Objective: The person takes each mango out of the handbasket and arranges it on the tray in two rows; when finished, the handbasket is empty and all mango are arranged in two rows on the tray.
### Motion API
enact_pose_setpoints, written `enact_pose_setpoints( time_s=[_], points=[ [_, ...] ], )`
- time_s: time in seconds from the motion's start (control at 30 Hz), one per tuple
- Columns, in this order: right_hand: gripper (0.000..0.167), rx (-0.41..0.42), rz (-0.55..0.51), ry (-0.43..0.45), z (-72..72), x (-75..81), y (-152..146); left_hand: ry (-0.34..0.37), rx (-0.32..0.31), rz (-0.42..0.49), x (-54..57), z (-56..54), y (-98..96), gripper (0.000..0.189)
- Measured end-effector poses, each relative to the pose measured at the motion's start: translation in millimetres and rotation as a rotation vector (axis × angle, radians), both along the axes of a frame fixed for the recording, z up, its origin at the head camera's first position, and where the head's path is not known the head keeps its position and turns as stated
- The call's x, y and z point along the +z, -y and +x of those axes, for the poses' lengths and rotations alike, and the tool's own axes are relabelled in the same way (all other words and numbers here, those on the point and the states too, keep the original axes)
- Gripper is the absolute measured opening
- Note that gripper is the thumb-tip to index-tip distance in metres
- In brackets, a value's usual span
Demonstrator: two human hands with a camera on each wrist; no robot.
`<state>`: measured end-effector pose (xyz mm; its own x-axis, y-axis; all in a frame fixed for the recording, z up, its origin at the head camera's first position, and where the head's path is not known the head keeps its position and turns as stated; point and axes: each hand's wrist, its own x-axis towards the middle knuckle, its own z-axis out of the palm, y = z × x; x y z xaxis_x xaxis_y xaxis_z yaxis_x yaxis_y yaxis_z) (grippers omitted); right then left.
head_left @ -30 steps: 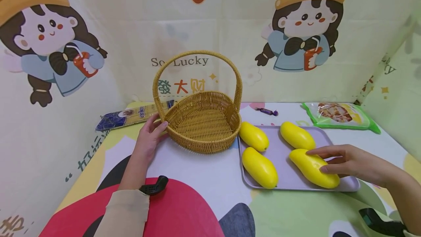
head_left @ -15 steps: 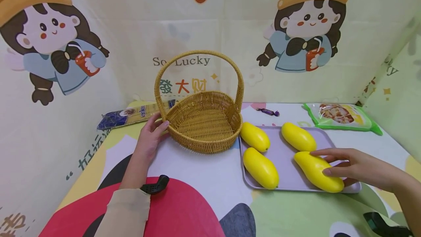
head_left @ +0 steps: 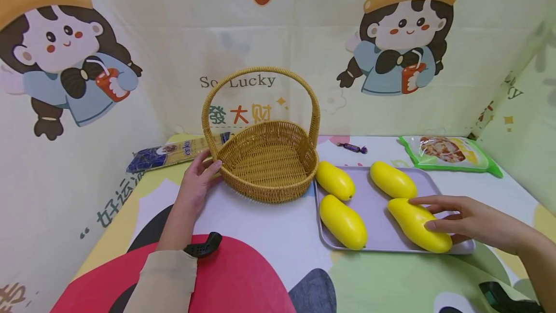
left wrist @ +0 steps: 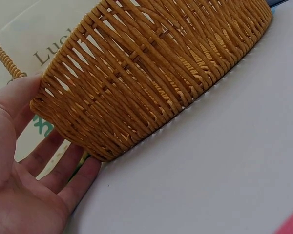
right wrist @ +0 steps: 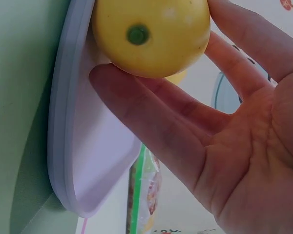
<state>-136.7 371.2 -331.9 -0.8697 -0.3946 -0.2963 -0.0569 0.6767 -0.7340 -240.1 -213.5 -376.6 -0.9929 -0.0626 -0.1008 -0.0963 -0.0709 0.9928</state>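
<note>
A wicker basket (head_left: 269, 190) with a tall hoop handle stands at the middle of the table, with nothing inside. My left hand (head_left: 199, 182) holds its left side, thumb at the rim and the other fingers against the outer wall, as the left wrist view shows. On a lilac tray (head_left: 375, 235) to the right lie several yellow mangoes. The front right mango (head_left: 417, 226) is gripped by my right hand (head_left: 473, 219), fingers along its far side and thumb on its near side. In the right wrist view, the mango's green-spotted end (right wrist: 138, 34) sits between the fingers, close above the tray.
Behind the tray lie a purple-wrapped candy (head_left: 353, 148) and a green-edged food packet (head_left: 451, 153). A blue and yellow pasta packet (head_left: 173, 153) lies behind the left hand. Printed cloth walls rise at the back and both sides.
The mango in my right hand has shifted slightly right and towards me, together with the hand, mostly during the first half second. The left hand and basket stay put.
</note>
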Motion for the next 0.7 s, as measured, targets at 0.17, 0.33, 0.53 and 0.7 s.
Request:
enact_pose_setpoints(
  time_s=[0.17,0.33,0.53,0.7],
  points=[
    [0.055,-0.012,0.004,0.011,-2.1,1.3,-1.6,0.004,0.002,0.002,-0.6,-2.5,-0.8,0.061],
    [0.055,-0.022,0.021,0.032,-2.2,3.5,-2.1,-0.001,0.005,0.006,-1.0,-2.9,-1.9,0.06],
    [0.056,-0.023,0.077,-0.044,2.4,7.0,2.6,0.016,-0.008,-0.021,0.5,-1.0,-0.8,0.063],
    [0.055,-0.047,0.218,-0.292,1.0,12.2,18.3,0.039,-0.044,-0.136,7.4,0.0,6.9,0.066]
  ],
)
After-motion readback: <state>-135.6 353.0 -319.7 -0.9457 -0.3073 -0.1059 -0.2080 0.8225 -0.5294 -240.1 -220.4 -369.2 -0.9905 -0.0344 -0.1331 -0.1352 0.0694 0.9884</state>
